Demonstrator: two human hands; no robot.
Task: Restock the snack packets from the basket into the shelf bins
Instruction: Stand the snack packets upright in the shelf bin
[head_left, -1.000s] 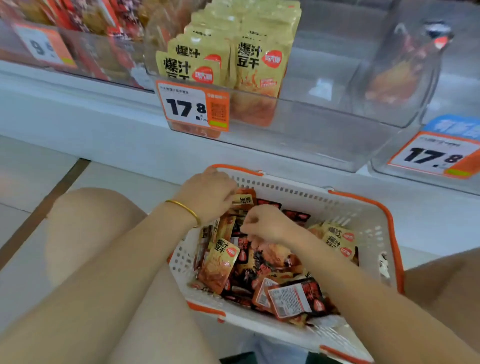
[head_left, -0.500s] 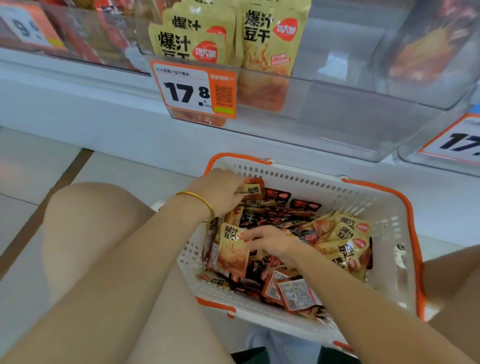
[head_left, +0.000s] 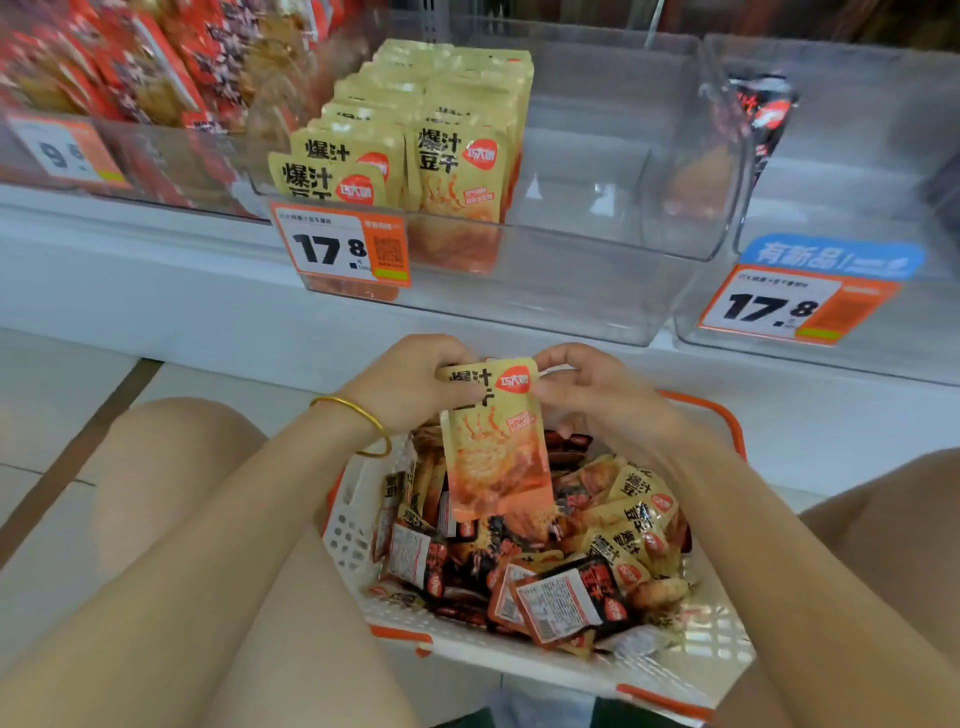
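Note:
A yellow and orange snack packet (head_left: 493, 447) hangs upright above the white basket with orange trim (head_left: 524, 660). My left hand (head_left: 405, 382), with a gold bangle on its wrist, grips the packet's top left corner. My right hand (head_left: 587, 389) pinches its top right corner. The basket holds several yellow packets and dark red packets, lying in a loose heap. Straight above, a clear shelf bin (head_left: 571, 306) holds rows of the same yellow packets (head_left: 415, 150) on its left side; its right side is bare.
A second clear bin (head_left: 810, 353) at right holds a dark packet (head_left: 763, 119) and carries a 17.8 price tag. Red packets (head_left: 130, 67) fill the bin at upper left. My knees flank the basket on the tiled floor (head_left: 47, 415).
Both hands have come up out of the basket, lifting one yellow packet between them. The view has tilted up toward the shelf.

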